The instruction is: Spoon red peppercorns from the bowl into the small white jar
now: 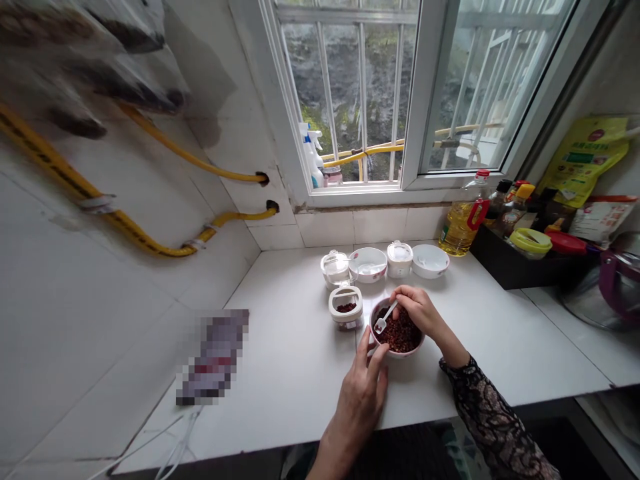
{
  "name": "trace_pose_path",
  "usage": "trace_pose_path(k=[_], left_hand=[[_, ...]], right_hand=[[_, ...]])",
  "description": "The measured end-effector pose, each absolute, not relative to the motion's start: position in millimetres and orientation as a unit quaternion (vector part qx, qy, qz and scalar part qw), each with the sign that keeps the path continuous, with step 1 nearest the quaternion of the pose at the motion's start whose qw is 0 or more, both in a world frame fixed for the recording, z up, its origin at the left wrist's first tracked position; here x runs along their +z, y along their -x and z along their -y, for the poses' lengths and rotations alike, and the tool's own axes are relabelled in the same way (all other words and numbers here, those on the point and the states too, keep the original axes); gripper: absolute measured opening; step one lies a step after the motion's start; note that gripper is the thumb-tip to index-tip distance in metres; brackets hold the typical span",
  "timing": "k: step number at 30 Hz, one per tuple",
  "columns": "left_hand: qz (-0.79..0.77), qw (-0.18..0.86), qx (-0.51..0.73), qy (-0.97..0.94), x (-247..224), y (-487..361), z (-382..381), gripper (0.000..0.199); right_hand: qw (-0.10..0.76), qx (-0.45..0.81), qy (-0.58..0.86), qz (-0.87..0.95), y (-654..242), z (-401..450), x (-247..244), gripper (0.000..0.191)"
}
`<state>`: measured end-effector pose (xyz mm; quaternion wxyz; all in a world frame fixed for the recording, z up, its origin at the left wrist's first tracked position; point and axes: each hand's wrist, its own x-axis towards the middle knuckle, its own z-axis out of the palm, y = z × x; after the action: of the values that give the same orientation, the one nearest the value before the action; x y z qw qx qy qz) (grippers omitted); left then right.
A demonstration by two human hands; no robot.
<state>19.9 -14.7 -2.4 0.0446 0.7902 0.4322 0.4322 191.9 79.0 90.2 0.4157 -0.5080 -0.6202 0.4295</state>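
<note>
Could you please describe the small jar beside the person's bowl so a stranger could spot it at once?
Below the window, white bowls and jars line the counter's back. In front of them, left of the bowl of dark red grains, stands a small white-rimmed jar. It alone stands forward of that row, a few similar grains inside.

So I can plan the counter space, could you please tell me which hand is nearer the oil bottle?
Right hand: in front of the oil bottle, to its left. Left hand: farther off, further left, near the counter's front edge.
</note>
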Motion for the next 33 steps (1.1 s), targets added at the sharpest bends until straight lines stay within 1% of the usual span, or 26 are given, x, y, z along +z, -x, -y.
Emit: trace_pose_path(k=[5, 11, 18, 21, 24, 26, 28, 30, 32, 33], left_hand=[[-0.426, 0.04, 0.42, -0.8, 1, -18, 15, 0.04], [-0.423, 0.05, 0.423, -0.8, 5, -18, 15, 0.042], [-0.421, 0.047, 0.424, -0.8, 5, -18, 15, 0.041], [-0.424, 0.042, 0.432, -0.795, 3, -19, 15, 0.04], [-0.423, 0.044, 0.432, -0.795, 1, -19, 14, 0.042], [-0.42, 0.047, 0.431, -0.797, 0, -19, 14, 0.045], [-0.418, 0.05, 0.431, -0.799, -1, -19, 13, 0.049], [-0.416, 0.055, 0.429, -0.8, -1, -19, 13, 0.053], [-0.42, 0.061, 0.426, -0.799, 0, -20, 13, 0.054], [-0.422, 0.061, 0.424, -0.799, 1, -21, 14, 0.054]], right_hand=[[0.434, 0.47, 0.498, 0.586, -194, -81, 90, 0.017], [0.449, 0.49, 0.49, 0.564, -195, -82, 90, 0.019], [0.49, 0.498, 0.475, 0.536, -192, -86, 92, 0.021], [0.523, 0.445, 0.47, 0.555, -180, -85, 98, 0.02], [0.537, 0.345, 0.463, 0.615, -164, -80, 104, 0.021], [0.513, 0.264, 0.442, 0.687, -153, -76, 106, 0.019], [0.472, 0.189, 0.397, 0.764, -147, -72, 107, 0.018], [0.442, 0.141, 0.358, 0.81, -147, -70, 108, 0.021], [0.444, 0.123, 0.361, 0.811, -154, -69, 109, 0.023], [0.458, 0.118, 0.376, 0.797, -160, -69, 110, 0.023]])
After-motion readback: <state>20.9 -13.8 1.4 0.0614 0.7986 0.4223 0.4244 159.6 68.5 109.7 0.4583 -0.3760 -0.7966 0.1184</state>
